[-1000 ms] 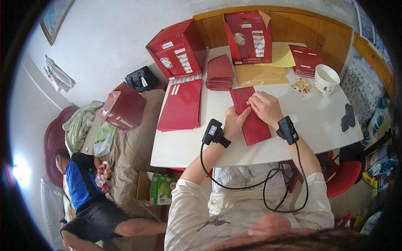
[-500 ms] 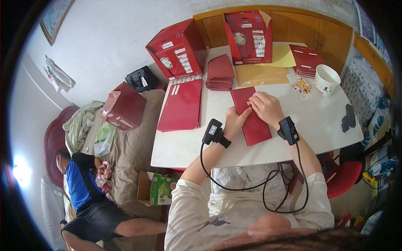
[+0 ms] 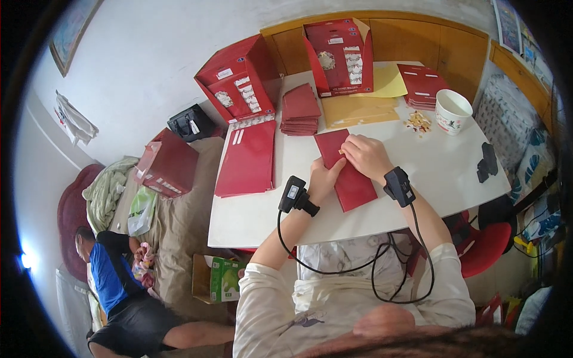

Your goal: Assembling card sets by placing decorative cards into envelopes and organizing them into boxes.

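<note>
Currently one slim red folder (image 3: 356,186) lies at a slant on the white counter (image 3: 441,179), near its front edge, btwn both hands. L hand (image 3: 324,178): at folder's L edge, thumb across its face, other fingers bent and partly hidden; can't tell if they grip the underside. R hand (image 3: 366,156): over folder's upper R part, fingers curled, tips drawn together on a small yellowish piece (image 3: 341,151), no gap seen. Black device w/ cable on each wrist.

Around it: L, stack of larger red folders (image 3: 245,164), flat. Beyond folder, stack of small red envelopes (image 3: 299,111), then buff sheets (image 3: 361,111) w/ a yellow sheet (image 3: 389,82) behind. Far R, another red stack (image 3: 422,86); in front of it, heap of small pale scraps (image 3: 418,122), just beside white paper cup (image 3: 452,113), upright. Black item (image 3: 487,162) near R edge.

Back of counter: two red display boxes, L one (image 3: 236,77) and R one (image 3: 339,56), both upright.

Off counter, L: bed (image 3: 179,238) w/ third red box (image 3: 170,164) and black handbag (image 3: 192,123) near wall; another person (image 3: 116,274) in blue/black top, beside bed. Green carton (image 3: 224,279) below.
</note>
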Demonstrator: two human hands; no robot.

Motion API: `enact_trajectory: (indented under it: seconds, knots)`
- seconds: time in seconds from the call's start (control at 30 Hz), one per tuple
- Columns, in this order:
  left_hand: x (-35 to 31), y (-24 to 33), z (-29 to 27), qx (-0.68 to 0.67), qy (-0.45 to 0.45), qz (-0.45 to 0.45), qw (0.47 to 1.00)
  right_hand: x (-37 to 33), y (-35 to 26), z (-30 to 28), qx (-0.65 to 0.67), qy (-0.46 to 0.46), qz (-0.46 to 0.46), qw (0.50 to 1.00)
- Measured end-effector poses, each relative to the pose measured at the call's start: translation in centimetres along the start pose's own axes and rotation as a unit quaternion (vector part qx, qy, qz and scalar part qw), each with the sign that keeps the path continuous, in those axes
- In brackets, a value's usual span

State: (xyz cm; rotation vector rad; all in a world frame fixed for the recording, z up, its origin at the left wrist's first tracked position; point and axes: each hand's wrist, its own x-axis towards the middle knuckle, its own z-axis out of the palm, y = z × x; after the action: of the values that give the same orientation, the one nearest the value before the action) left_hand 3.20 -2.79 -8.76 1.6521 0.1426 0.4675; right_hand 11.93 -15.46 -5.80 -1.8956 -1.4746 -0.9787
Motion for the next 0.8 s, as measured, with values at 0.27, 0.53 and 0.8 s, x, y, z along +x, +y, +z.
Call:
enact_trajectory:
  seconds: [0.27, 0.53, 0.8]
  knots:
    - [0.2, -0.7, 0.0, 0.013, -0.003, -0.014, 1.000, -0.3, 0.3, 0.2, -0.019, -0.006, -0.019, 1.000]
    - [0.4, -0.8, -0.2, 0.018, -0.010, -0.017, 1.000, -0.1, -0.2, -0.5, 0.036, 0.012, 0.002, 0.999]
    - [0.2, -0.6, 0.0, 0.019, 0.001, 0.010, 1.000, -0.5, -0.2, -0.5, 0.030, -0.015, -0.016, 0.999]
